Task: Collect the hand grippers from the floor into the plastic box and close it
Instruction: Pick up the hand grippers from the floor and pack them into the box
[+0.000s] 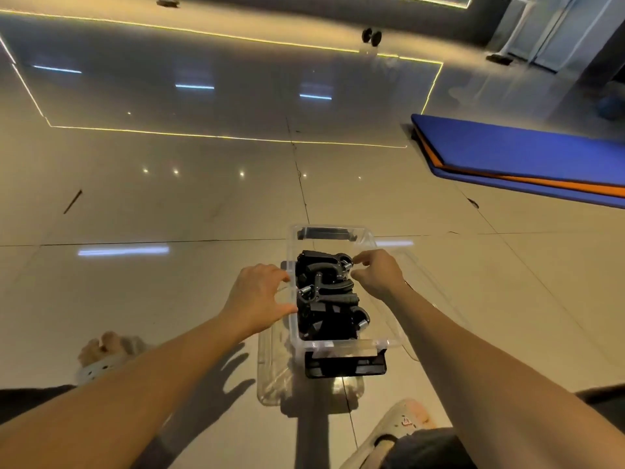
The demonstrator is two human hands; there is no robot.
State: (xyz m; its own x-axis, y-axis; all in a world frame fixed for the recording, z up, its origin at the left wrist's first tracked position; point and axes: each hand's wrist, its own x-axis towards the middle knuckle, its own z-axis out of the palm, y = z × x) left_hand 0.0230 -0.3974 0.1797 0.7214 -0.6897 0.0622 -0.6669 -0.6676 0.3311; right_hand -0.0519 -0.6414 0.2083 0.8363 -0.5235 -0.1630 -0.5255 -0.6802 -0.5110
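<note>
My left hand [262,296] rests on the left rim of the clear plastic box [363,342], fingers spread and loose, steadying it and grasping nothing. My right hand [377,272] reaches in from the right side, thumb and fingertips pinched at the metal spring end of the top hand gripper [326,262]; whether I actually clasp it or only touch it I cannot tell from here.

The hand grippers [326,299] lie heaped black on black inside the box, which sits on the tile floor just ahead of my feet. I see none loose on the tiles near me, so I judge the collecting is about done. A clear lid [270,367] seems to lie flat under or beside the near left corner of the box, though its outline is hard to read through the plastic.

To do this step well, I should press that top one down so its handles nest among the others — anything proud of the rim will keep the lid from seating. The springs may snag each other, so I settle it gently, not by force. My left hand should hold the wall firm — the box is light and may slide on polished tile.
</note>
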